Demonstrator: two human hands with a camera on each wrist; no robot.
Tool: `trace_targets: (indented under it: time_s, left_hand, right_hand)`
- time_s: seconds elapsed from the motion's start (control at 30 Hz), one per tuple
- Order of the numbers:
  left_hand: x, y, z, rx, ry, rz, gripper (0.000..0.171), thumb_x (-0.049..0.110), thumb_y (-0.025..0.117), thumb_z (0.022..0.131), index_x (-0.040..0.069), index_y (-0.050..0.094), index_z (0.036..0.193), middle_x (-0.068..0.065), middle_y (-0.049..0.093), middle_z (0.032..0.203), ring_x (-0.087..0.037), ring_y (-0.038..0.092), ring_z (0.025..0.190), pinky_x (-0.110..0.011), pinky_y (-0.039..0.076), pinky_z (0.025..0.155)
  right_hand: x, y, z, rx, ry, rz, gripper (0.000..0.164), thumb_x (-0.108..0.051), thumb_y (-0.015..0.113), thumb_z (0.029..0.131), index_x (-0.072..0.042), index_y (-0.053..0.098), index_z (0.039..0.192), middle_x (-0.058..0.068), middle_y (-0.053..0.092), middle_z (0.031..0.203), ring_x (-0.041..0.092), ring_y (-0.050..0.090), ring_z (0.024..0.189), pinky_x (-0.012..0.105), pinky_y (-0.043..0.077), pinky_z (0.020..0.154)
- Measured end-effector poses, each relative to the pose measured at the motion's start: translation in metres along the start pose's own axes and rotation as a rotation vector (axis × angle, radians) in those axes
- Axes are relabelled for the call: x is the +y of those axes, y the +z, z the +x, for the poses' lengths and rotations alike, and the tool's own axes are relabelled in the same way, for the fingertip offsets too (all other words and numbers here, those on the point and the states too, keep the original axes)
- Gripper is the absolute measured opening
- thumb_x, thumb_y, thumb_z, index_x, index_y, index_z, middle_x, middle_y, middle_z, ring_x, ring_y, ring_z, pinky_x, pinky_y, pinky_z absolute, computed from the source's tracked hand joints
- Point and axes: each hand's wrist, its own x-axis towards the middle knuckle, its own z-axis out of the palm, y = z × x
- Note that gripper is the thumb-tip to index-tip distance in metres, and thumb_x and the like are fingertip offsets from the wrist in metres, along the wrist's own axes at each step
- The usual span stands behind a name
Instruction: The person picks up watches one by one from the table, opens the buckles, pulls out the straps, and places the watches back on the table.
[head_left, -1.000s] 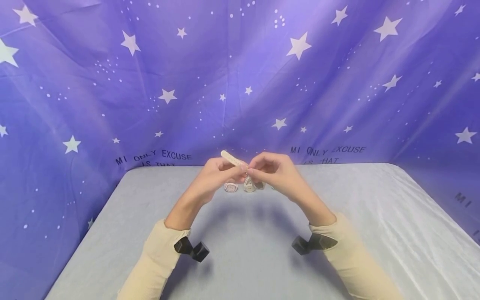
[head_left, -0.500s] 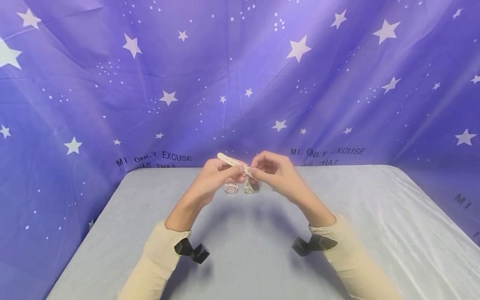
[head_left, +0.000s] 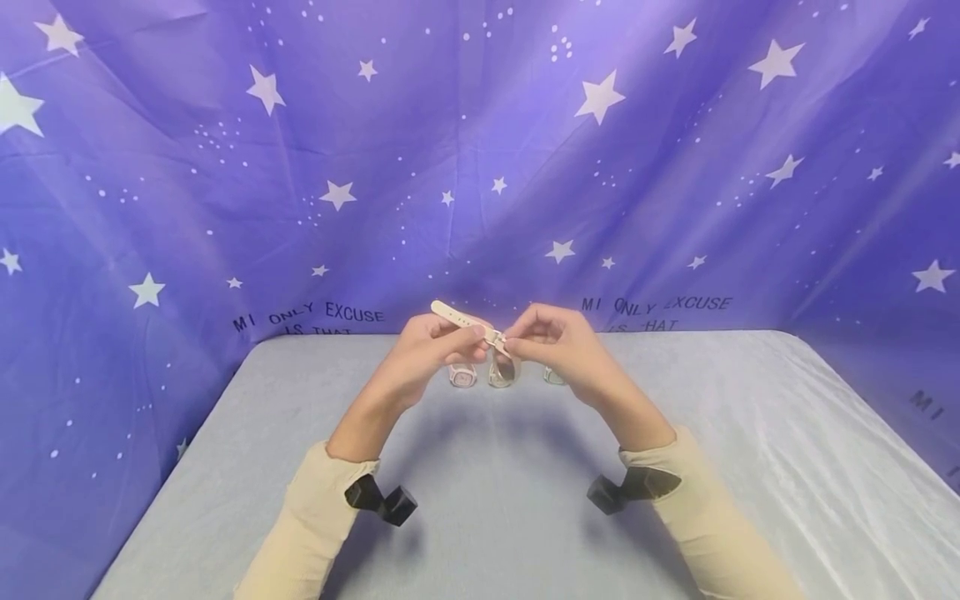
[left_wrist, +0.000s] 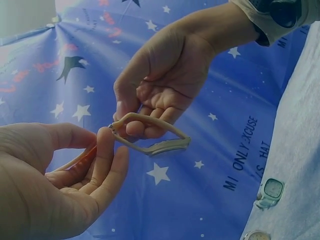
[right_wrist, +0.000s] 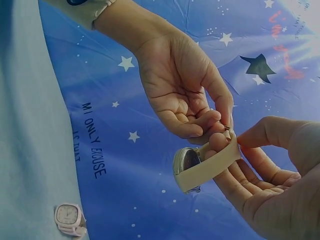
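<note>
A wristwatch with a cream strap is held up over the far part of the table by both hands. My left hand pinches the strap near the buckle, and the holed tail sticks out up and left past the thumb. With thumb and fingers, my right hand grips the strap on the other side of the small metal buckle. The strap forms a loop, and the watch case hangs below the fingers, its back facing into the loop. In the left wrist view the case shows edge-on.
Behind and below the hands, a pink watch, a pale watch and a green watch stand in a row on the table, which has a light grey-blue cloth. A purple star-printed curtain hangs just behind the table's far edge.
The strap's tail has slid out further up and left past my left thumb. My fingertips have parted slightly, showing the buckle between them. More of the green watch shows beside my right hand.
</note>
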Motion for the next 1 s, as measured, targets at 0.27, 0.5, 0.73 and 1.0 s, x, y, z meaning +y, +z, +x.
trace_targets:
  time_s: [0.27,0.5,0.73,1.0]
  left_hand:
    - [-0.001,-0.0002,0.0007,-0.015,-0.005,0.002,0.028,0.01,0.065,0.097,-0.008,0.067,0.117,0.005,0.074,0.08,-0.011,0.072,0.078,-0.031,0.06,0.09]
    - [-0.0023,-0.0002,0.0022,-0.013,-0.021,-0.005,0.027,0.01,0.065,0.097,-0.009,0.067,0.116,0.005,0.074,0.079,-0.011,0.072,0.078,-0.031,0.061,0.09]
    - [-0.0033,-0.0005,0.0023,-0.018,-0.028,-0.006,0.027,0.009,0.065,0.097,-0.011,0.066,0.116,0.004,0.074,0.08,-0.01,0.072,0.078,-0.031,0.061,0.089]
    - [-0.0018,0.0003,0.0022,-0.022,-0.041,0.007,0.026,0.01,0.065,0.097,-0.01,0.067,0.114,0.005,0.074,0.08,-0.011,0.072,0.077,-0.03,0.061,0.087]
  right_hand:
    - [0.0025,-0.0027,0.0005,-0.021,0.012,0.05,0.014,0.0,0.074,0.086,-0.013,0.07,0.086,-0.001,0.078,0.092,0.017,0.074,0.084,0.038,0.06,0.088]
    - [0.0035,-0.0062,0.0013,-0.065,0.009,0.039,0.01,-0.005,0.076,0.087,0.0,0.069,0.093,0.0,0.077,0.09,0.02,0.073,0.086,0.038,0.058,0.087]
    - [0.0036,-0.006,0.0015,-0.064,0.032,0.035,0.015,-0.007,0.074,0.089,0.001,0.068,0.1,0.001,0.076,0.09,0.02,0.072,0.086,0.036,0.058,0.083]
    - [0.0012,-0.004,0.0016,-0.048,0.072,0.046,0.028,-0.005,0.073,0.089,0.003,0.063,0.114,0.001,0.072,0.091,0.015,0.069,0.081,0.032,0.058,0.078]
